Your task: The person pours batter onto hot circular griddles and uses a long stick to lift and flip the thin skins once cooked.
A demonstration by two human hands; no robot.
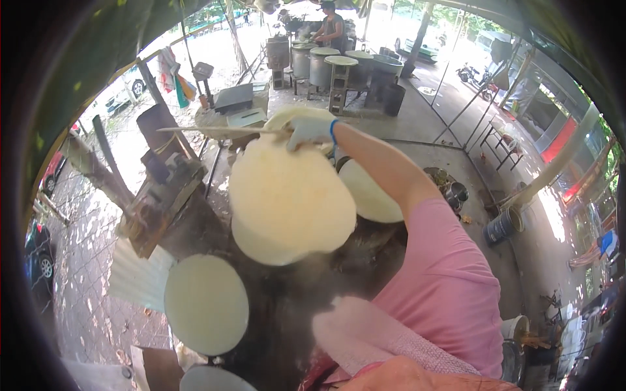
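A light-coloured glove covers my right hand, which has a blue band at the wrist. It grips a long thin stick that points left. Below the hand hangs a large, pale, thin round sheet, apparently of cooked batter or dough. It hides most of a round surface behind it. Pale round surfaces also show at the left, behind my forearm, and beyond my hand; whether each is a sheet or a lid is unclear. My left hand is out of view.
Steam or smoke drifts over a dark stove top. Ahead, a person works behind large metal pots. A wooden post structure rises at left. A dark bucket leans at right. A pink towel hangs close below me.
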